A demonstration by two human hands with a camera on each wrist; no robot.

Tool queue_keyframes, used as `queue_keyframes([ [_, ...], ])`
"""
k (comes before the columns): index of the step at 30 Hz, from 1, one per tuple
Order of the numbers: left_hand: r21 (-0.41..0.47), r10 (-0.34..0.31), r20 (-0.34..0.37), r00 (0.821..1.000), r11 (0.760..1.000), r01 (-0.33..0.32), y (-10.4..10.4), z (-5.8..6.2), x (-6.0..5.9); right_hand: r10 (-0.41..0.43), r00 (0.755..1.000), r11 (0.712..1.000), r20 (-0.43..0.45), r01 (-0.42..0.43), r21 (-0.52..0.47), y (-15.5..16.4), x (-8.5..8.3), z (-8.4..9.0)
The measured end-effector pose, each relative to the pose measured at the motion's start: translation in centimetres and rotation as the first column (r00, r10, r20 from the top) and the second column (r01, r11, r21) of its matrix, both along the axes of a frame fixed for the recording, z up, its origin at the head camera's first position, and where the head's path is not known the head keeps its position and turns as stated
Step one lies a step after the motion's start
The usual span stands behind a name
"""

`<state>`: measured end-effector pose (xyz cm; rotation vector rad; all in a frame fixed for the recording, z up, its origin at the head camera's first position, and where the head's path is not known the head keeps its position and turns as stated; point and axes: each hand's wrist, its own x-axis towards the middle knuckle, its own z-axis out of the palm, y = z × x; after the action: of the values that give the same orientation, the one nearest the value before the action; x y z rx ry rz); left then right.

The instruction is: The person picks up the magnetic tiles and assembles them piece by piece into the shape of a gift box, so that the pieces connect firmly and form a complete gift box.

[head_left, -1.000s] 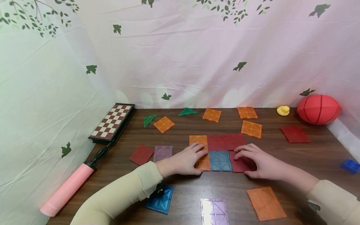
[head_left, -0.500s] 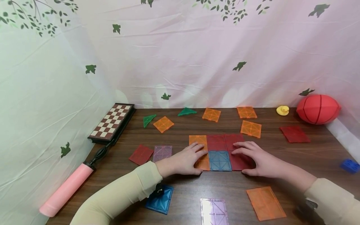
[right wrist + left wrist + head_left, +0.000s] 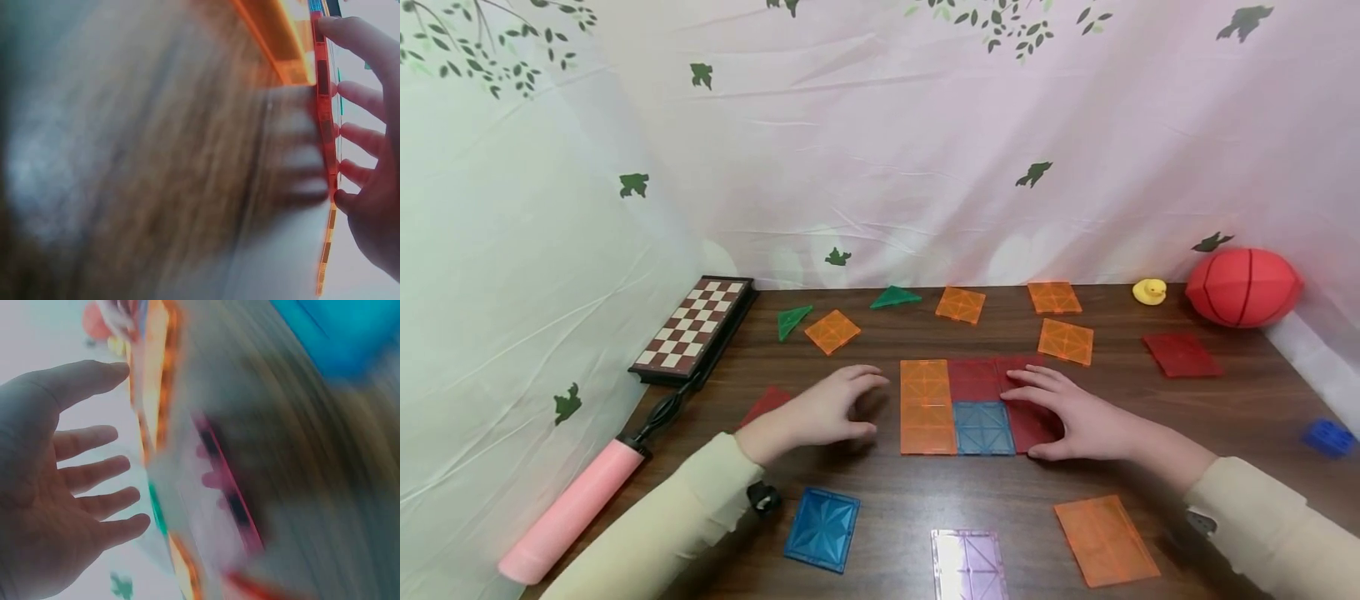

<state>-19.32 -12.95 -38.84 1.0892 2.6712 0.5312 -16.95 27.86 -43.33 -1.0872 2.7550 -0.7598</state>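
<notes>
A flat block of see-through tiles lies mid-table in the head view: orange tiles [image 3: 925, 383] on the left, a blue square tile [image 3: 983, 429] at the front middle and red tiles [image 3: 973, 379] behind and to the right. My left hand [image 3: 823, 408] hovers left of the block, fingers loosely spread and holding nothing. Below it, the left wrist view catches a pinkish-purple tile [image 3: 209, 506], which the hand hides from the head view. My right hand [image 3: 1075, 417] touches the block's right-hand red tiles with spread fingertips, its thumb at their near corner.
Nearer lie a dark blue tile [image 3: 822, 530], a lilac tile [image 3: 981, 567] and a large orange tile [image 3: 1107, 540]. Behind are loose orange tiles [image 3: 960, 305] and green triangles [image 3: 895, 297]. A chessboard [image 3: 692, 325] and pink pump [image 3: 576, 508] are left; a red ball [image 3: 1245, 287] is right.
My left hand has let go of the orange tiles and moved left, now over the purple tile. The right hand stays at the red tiles, which have closed up against the blue one.
</notes>
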Motion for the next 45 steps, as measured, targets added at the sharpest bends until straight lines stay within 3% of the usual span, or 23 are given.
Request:
queue_keyframes([
  [6, -0.015, 0.067, -0.015, 0.998, 0.998, -0.068, -4.0, -0.8, 0.0, -0.013, 1.0, 1.0, 0.018, 0.013, 0.008, 0.1, 0.0, 0.0],
  [12, -0.042, 0.047, -0.016, 0.999, 0.998, -0.047, -5.0, -1.8, 0.0, -0.016, 0.999, 1.0, 0.028, 0.016, 0.012, 0.2, -0.1, 0.0],
  [19, -0.045, 0.006, -0.086, 0.996, 0.999, -0.01, -4.2, -2.4, 0.0, -0.017, 0.999, 1.0, 0.037, 0.017, 0.005, 0.0, -0.1, 0.1],
  [33, -0.077, -0.063, -0.109, 0.992, 0.996, 0.055, -0.7, -2.4, 0.8, -0.016, 0.999, 1.0, 0.033, 0.016, 0.002, 0.1, -0.2, -0.1],
  [45, -0.089, -0.077, -0.118, 0.99, 0.994, 0.067, 0.5, -2.3, 1.4, -0.018, 1.0, 1.0, 0.024, 0.018, 0.001, 0.0, -0.2, -0.1],
])
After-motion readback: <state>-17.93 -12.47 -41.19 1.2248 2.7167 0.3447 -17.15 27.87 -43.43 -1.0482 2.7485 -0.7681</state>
